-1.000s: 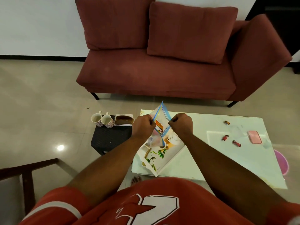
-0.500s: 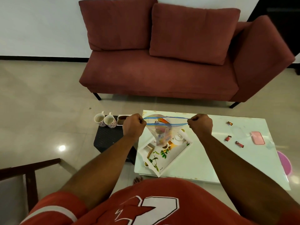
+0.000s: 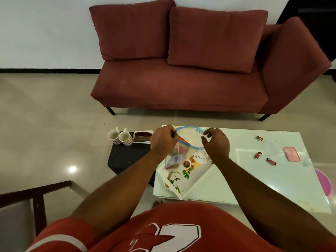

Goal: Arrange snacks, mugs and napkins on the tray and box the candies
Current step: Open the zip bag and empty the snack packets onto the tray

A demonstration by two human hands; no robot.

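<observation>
Clear plastic bag (image 3: 179, 151), glossy table (image 3: 254, 179)

**What the view kept back**

The zip bag's (image 3: 177, 153) contents were a coloured blur. The right hand (image 3: 216, 143) hid part of the tray's (image 3: 183, 182) far corner. A pink round object (image 3: 324, 184) was cut off behind the bench (image 3: 263, 179). The candies' (image 3: 257, 155) wrappers were too small to read.

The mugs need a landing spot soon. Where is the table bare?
Bare: the table near side, between tray and right edge; also the far strip ahead of the candies. Crowded: around the candies and pink box, and under the bag.
</observation>
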